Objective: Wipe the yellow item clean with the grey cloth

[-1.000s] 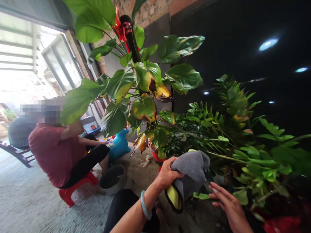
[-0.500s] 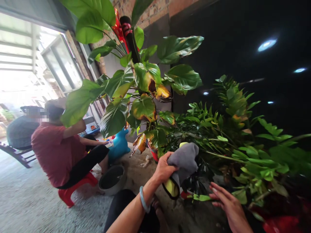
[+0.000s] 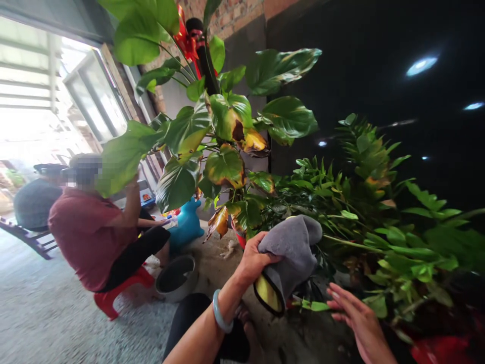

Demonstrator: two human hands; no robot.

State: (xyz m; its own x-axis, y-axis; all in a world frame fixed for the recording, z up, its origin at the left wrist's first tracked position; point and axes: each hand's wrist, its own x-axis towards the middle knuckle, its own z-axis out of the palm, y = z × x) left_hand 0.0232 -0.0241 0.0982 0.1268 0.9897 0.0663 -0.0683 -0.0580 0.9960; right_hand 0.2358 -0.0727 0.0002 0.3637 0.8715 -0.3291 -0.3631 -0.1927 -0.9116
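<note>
My left hand [image 3: 253, 260], with a pale bangle [image 3: 220, 312] on its wrist, grips a grey and yellow cleaning cloth [image 3: 290, 253] with dark edging. The cloth hangs in folds, its yellow side showing at the lower left. To the right, my right hand [image 3: 356, 316] is open, fingers stretched toward a narrow green leaf [image 3: 315, 306] by the fingertips; whether they touch it I cannot tell. Behind the cloth grow leafy green plants [image 3: 329, 202]. A tall potted plant [image 3: 227, 167] with large leaves, some browned and yellow, rises ahead.
At the left a person in a red shirt [image 3: 89, 232] sits on a red stool [image 3: 123, 290]. A bucket [image 3: 176, 278] stands by my knee, with a blue rounded object [image 3: 187, 227] behind it. A dark glossy wall [image 3: 379, 76] runs along the right.
The cloth has shifted slightly right and spread wider in my left hand. My right hand stays nearly in place. The seated person's raised arm has lowered a little.
</note>
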